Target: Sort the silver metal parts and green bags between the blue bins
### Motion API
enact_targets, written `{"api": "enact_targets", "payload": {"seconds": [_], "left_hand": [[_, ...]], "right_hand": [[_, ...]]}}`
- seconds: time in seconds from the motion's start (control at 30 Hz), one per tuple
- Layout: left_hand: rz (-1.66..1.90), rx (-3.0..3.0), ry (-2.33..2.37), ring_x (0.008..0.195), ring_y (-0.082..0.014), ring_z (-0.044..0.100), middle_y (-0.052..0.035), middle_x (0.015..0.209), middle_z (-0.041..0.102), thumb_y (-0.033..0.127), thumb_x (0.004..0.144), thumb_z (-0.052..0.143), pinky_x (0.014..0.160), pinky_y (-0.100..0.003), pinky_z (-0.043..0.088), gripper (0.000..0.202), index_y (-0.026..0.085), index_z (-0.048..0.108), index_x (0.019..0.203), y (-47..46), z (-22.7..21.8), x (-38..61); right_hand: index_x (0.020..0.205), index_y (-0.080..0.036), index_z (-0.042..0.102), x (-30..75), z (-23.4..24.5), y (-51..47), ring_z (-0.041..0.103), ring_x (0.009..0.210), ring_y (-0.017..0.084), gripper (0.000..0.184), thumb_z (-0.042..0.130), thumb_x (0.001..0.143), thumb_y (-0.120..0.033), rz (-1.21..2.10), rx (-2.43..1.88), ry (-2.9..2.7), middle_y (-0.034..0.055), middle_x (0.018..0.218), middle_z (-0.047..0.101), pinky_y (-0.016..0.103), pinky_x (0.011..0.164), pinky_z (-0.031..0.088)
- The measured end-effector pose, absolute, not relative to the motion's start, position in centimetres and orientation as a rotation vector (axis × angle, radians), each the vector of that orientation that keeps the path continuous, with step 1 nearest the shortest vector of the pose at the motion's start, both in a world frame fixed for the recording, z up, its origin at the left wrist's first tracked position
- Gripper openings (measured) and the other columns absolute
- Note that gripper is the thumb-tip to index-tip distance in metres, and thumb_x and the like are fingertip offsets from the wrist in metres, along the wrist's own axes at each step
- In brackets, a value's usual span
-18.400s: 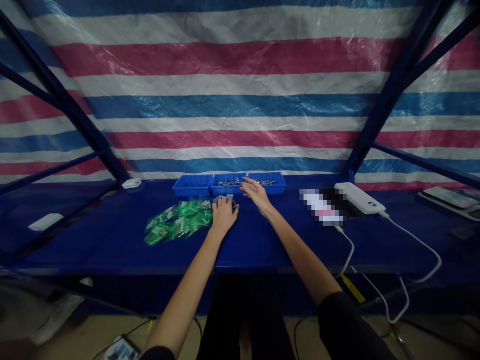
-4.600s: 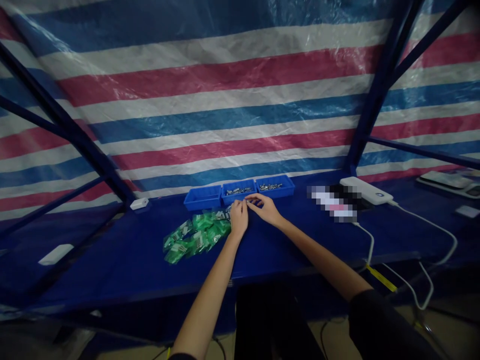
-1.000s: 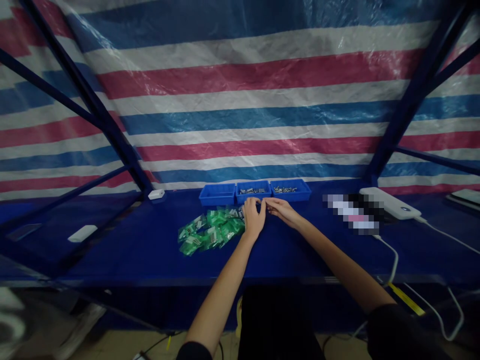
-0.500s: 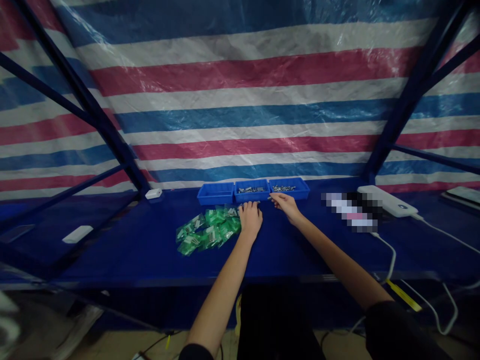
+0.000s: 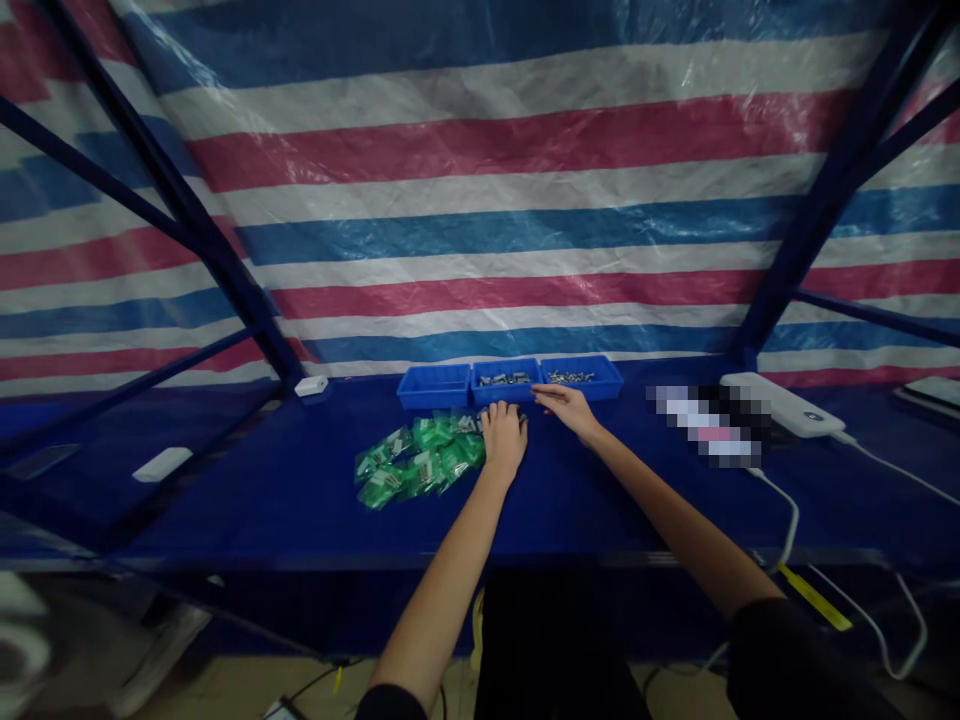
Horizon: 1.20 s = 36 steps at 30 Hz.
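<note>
My left hand rests on the dark blue table, fingers curled down at the right edge of a heap of small green bags. What its fingers press on is too small to make out. My right hand lies just in front of the gap between the middle blue tray and the right blue tray, fingers stretched out towards the left. Both trays hold small metal parts. The left blue tray looks empty.
A white power bank with a white cable lies at the right, beside a blurred-out patch. Two small white objects sit at the left. Dark blue frame bars slant up on both sides before a striped tarp.
My hands were together in front of the trays a second ago. The right hand then reached out to the right tray and has come back a little leftwards; the left hand has settled on the table.
</note>
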State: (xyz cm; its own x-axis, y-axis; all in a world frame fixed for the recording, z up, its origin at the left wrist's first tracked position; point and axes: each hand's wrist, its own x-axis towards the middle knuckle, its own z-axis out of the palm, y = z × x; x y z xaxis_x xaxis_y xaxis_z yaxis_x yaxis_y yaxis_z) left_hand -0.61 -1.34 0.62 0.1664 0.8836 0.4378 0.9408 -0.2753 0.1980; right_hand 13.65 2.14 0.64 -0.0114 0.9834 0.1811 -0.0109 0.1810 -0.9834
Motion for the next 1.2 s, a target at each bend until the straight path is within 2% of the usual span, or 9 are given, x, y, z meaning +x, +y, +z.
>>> {"api": "enact_targets", "payload": {"seconds": [0.17, 0.43, 0.63, 0.77, 0.9, 1.1, 1.2], "left_hand": [[-0.769, -2.331, -1.805, 0.099, -0.0238, 0.046, -0.0082, 0.097, 0.057, 0.026, 0.084, 0.048, 0.086, -0.039, 0.033, 0.013, 0.019, 0.058, 0.089, -1.4, 0.7, -0.6], [-1.01, -2.388, -1.706, 0.093, -0.0193, 0.051, -0.0035, 0.096, 0.063, 0.025, 0.089, 0.041, 0.082, -0.035, 0.032, 0.014, 0.023, 0.051, 0.098, -1.7, 1.3, -0.6], [-1.157, -2.332, -1.679, 0.092, -0.0187, 0.052, -0.0029, 0.094, 0.062, 0.032, 0.09, 0.04, 0.081, -0.033, 0.033, 0.017, 0.023, 0.05, 0.101, -1.8, 1.2, -0.4], [-1.275, -2.307, -1.74, 0.089, -0.017, 0.054, -0.0015, 0.09, 0.062, 0.035, 0.09, 0.041, 0.082, -0.032, 0.034, 0.018, 0.024, 0.05, 0.101, -1.7, 1.1, -0.3], [-1.362, -2.277, -1.745, 0.091, -0.0163, 0.053, -0.0019, 0.095, 0.062, 0.036, 0.091, 0.038, 0.083, -0.031, 0.034, 0.02, 0.023, 0.051, 0.099, -1.5, 1.1, -0.3], [-1.445, -2.204, -1.779, 0.09, -0.0156, 0.053, -0.0025, 0.094, 0.061, 0.036, 0.092, 0.035, 0.082, -0.03, 0.035, 0.022, 0.022, 0.051, 0.097, -1.4, 1.1, -0.3], [-1.389, -2.171, -1.811, 0.09, -0.0169, 0.053, -0.0028, 0.092, 0.06, 0.038, 0.092, 0.032, 0.081, -0.032, 0.035, 0.026, 0.022, 0.052, 0.092, -1.5, 1.2, -0.3]], "right_hand": [[0.092, -0.019, 0.071, 13.9, -0.7, 2.5, 0.065, 0.08, 0.02, 0.029, 0.065, 0.067, -0.034, 0.944, -1.081, -1.459, 0.006, 0.092, 0.071, 0.029, 0.065, 0.053], [0.085, -0.019, 0.072, 13.3, -0.5, 1.9, 0.064, 0.072, 0.017, 0.03, 0.065, 0.068, -0.042, 1.087, -1.063, -1.413, 0.0041, 0.079, 0.071, 0.026, 0.057, 0.052], [0.092, -0.021, 0.071, 13.3, 0.4, 1.4, 0.062, 0.072, 0.012, 0.029, 0.069, 0.067, -0.036, 1.309, -1.029, -1.231, 0.0034, 0.085, 0.07, 0.019, 0.059, 0.05], [0.101, -0.025, 0.067, 13.5, 0.7, 1.3, 0.062, 0.075, 0.011, 0.028, 0.065, 0.074, -0.03, 1.486, -0.948, -1.117, 0.0029, 0.089, 0.069, 0.019, 0.061, 0.049], [0.107, -0.026, 0.064, 13.4, 0.8, 1.2, 0.063, 0.077, 0.011, 0.029, 0.062, 0.077, -0.026, 1.574, -0.925, -1.106, 0.0028, 0.094, 0.069, 0.02, 0.063, 0.049], [0.107, -0.024, 0.063, 12.8, 0.9, 0.7, 0.062, 0.079, 0.012, 0.031, 0.064, 0.077, -0.027, 1.66, -0.894, -1.158, 0.004, 0.094, 0.068, 0.02, 0.065, 0.049], [0.102, -0.023, 0.066, 12.7, 0.9, 0.7, 0.061, 0.073, 0.009, 0.026, 0.064, 0.076, -0.027, 1.63, -0.881, -1.134, 0.0031, 0.092, 0.068, 0.019, 0.064, 0.049]]}}
